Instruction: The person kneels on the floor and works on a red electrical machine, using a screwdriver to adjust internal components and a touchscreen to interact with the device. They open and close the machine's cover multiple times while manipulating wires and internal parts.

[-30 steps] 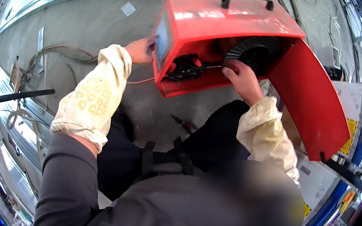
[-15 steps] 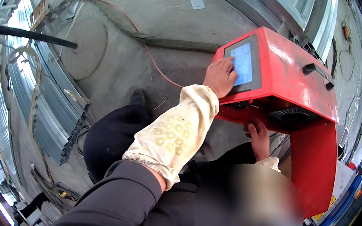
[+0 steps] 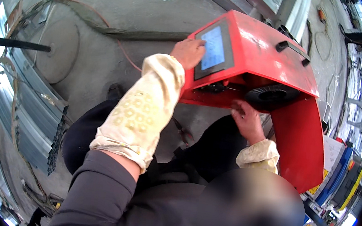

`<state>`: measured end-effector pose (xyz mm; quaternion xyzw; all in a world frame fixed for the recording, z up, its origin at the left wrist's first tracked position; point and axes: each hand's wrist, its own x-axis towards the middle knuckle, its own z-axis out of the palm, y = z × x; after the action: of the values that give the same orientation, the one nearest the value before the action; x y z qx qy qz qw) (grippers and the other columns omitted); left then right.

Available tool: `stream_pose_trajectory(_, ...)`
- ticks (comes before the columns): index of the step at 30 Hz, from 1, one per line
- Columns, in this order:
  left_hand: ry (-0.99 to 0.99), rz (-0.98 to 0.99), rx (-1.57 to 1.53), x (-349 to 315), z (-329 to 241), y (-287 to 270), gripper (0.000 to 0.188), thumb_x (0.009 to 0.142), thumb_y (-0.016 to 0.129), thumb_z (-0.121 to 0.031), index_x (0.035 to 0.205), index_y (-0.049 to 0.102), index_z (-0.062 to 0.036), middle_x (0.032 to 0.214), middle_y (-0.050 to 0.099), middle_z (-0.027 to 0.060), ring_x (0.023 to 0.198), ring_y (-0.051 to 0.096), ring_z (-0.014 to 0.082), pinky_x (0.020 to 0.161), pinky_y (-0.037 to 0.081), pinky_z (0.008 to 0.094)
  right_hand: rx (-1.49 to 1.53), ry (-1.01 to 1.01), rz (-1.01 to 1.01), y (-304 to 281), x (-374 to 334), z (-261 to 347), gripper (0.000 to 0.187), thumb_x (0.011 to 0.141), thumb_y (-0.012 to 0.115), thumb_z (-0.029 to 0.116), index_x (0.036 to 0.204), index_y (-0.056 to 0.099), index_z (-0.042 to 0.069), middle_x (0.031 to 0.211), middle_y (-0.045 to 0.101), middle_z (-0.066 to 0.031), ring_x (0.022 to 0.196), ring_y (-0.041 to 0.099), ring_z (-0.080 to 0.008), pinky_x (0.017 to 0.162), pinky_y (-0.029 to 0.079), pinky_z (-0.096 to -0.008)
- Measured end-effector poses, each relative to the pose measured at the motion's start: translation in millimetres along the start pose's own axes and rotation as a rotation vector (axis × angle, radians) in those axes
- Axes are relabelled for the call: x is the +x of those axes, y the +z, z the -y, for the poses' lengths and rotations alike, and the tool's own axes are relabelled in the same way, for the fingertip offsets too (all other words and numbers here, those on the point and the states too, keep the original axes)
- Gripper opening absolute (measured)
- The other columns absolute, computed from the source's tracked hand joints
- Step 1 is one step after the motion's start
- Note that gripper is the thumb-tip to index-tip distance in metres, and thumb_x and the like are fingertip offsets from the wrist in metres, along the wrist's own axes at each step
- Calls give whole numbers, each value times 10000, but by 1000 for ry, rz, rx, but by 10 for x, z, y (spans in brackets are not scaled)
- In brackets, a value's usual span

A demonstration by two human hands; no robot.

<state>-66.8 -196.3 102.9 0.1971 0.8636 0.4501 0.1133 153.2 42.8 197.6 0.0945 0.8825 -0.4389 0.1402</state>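
A red boxy machine stands before me with a lit touchscreen on its sloped face. My left hand is at the screen's left edge, a fingertip against it and the other fingers loosely bent. It holds nothing that I can see. Below the raised red side panel the compartment is exposed, showing a dark wire spool. My right hand is just below the spool, at the compartment's lower edge, fingers partly bent and apart, with nothing visible in them.
A pair of pliers lies on the concrete floor between my legs. Stacked corrugated metal sheets lie on the left, near a black pole. A hose runs to the machine. Steel beams lie beyond it.
The view has shifted, so the machine sits further left in it. My left fingertip has gone from the middle of the screen to its edge. My right hand has come up nearer the spool.
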Motion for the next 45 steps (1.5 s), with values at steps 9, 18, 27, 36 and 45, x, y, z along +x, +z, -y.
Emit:
stream_pose_trajectory(9,-21,223,-151,163,258,-74,472,1016,430,-251,1348,603,36,1316,665,196,1251,606,273,1091,416,352,35,-109,-372,-1053,156,754,285,984,656,97,1237,653,-35,1041,721,-62,984,663,-98,890,532,-262)
stream_pose_trajectory(18,-46,303,-108,87,208,-89,512,1029,419,-242,1454,510,28,1419,603,184,1297,570,250,1110,390,339,-293,-388,-679,-908,415,754,300,936,694,204,1163,684,8,1081,722,-169,991,688,-348,877,531,-389)
stream_pose_trajectory(27,-13,234,-30,26,12,-97,606,1037,445,-422,1461,507,6,1400,594,252,1324,549,380,1105,410,411,-549,-278,-888,-1885,1168,-133,425,962,665,328,1283,626,52,1282,654,-169,1207,595,-363,1027,467,-452)
stream_pose_trajectory(36,-23,276,-54,-39,46,-97,1029,850,646,-715,1504,419,47,1136,614,169,1093,591,288,1007,441,358,-517,-351,-850,-1836,1326,-417,516,964,632,323,1374,562,18,1325,632,-204,1274,554,-386,1089,432,-461)
stream_pose_trajectory(45,76,433,15,9,-104,-99,1450,607,791,-819,1566,219,105,1212,514,144,1170,512,278,1063,394,361,-314,-357,-896,-1939,1155,-395,510,962,662,335,1349,583,12,1337,632,-185,1274,575,-342,1078,447,-426)
